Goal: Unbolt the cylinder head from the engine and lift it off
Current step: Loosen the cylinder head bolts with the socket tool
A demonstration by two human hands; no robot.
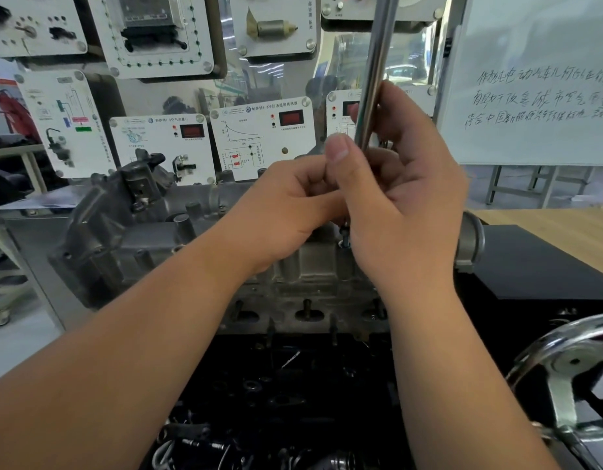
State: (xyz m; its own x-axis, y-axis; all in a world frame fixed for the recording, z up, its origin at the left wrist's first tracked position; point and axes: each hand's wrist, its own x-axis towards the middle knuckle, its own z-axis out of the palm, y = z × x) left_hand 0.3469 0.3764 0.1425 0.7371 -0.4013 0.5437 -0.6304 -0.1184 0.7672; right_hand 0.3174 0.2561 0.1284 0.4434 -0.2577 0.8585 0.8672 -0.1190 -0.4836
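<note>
The grey cast cylinder head (151,239) sits on the dark engine block (293,374) in front of me. A long shiny steel wrench bar (378,62) stands nearly upright above the head. My right hand (402,198) grips its lower part, thumb on the near side. My left hand (286,212) has its fingers curled at the foot of the bar, right against my right hand; what it pinches is hidden. Under the hands a bolt (345,236) sticks up from the head.
A board of white sensor demo panels (263,137) stands just behind the engine. A whiteboard (537,83) with handwriting is at the right. A chromed handwheel (564,361) is at the lower right. Loose dark parts lie at the bottom (208,446).
</note>
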